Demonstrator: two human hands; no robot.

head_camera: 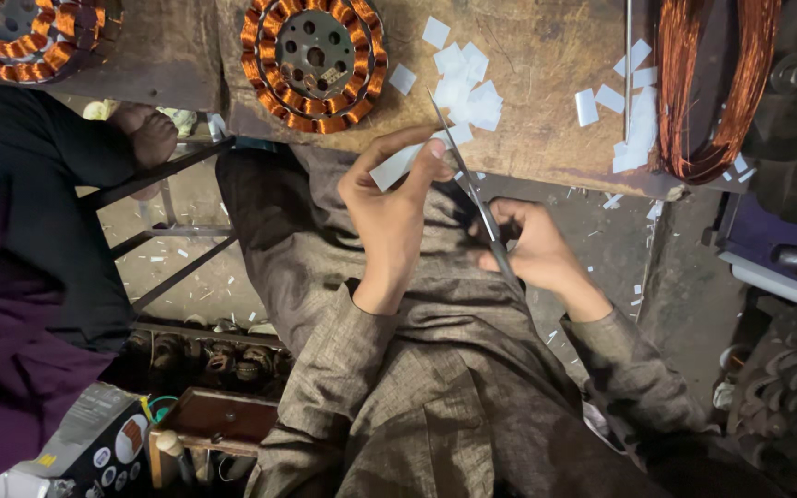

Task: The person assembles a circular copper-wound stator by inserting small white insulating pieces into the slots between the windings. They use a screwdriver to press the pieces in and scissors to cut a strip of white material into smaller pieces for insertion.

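— What are the hands doing, taking the wound copper stator on the tabletop as the mark?

— Just below and right of it, the left hand has its fingers pinched shut on a white paper strip.

— And the right hand?

— Further right, off the tabletop's edge, fingers closed round the scissors, whose blades meet the strip. Cut white pieces lie beside the stator.

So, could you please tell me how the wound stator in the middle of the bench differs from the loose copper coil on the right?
The wound stator is a flat metal disc with holes, ringed by short separate copper windings; the loose copper coil is one long bare loop with no core. The stator lies fully on the wooden bench, while the coil reaches its front edge. Both are copper-coloured wire, with cut white paper pieces between them.
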